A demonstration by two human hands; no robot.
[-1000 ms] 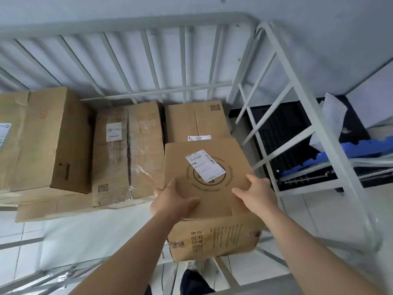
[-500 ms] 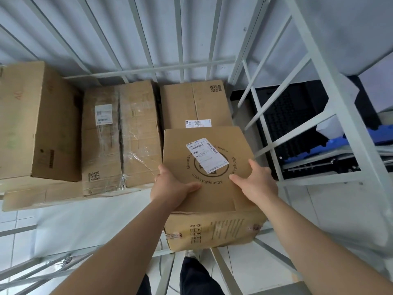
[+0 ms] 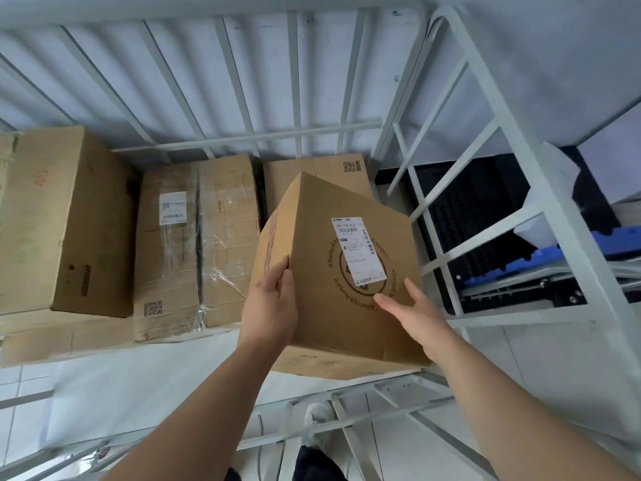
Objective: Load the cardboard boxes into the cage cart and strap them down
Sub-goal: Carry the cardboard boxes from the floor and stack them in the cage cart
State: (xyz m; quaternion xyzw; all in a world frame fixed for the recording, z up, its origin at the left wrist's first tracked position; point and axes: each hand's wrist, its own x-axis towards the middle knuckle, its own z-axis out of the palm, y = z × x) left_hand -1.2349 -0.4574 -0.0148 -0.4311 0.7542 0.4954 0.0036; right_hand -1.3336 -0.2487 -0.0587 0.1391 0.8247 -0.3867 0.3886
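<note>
- three cardboard boxes stand inside the cage cart, in a row against its barred back wall: a large box at the left, a film-wrapped box in the middle and a small rear box in the right corner. a flat carton lies under the first two.
- a fourth, the labelled box, is at the cart's right front, just before the small rear box and near the side bars. it is tilted, with one corner pointing up. whether its underside touches the cart floor cannot be told.
- left hand: fingers curled round the labelled box's left edge, gripping it.
- right hand: fingers straight and spread, pressed flat on the face that bears the shipping label.
- judged progress: loading is partly done. the labelled box is yet to be squared up and set down, and the bare cart floor in front suggests room for more.
- no strap is in view, so strapping appears not yet begun.
</note>
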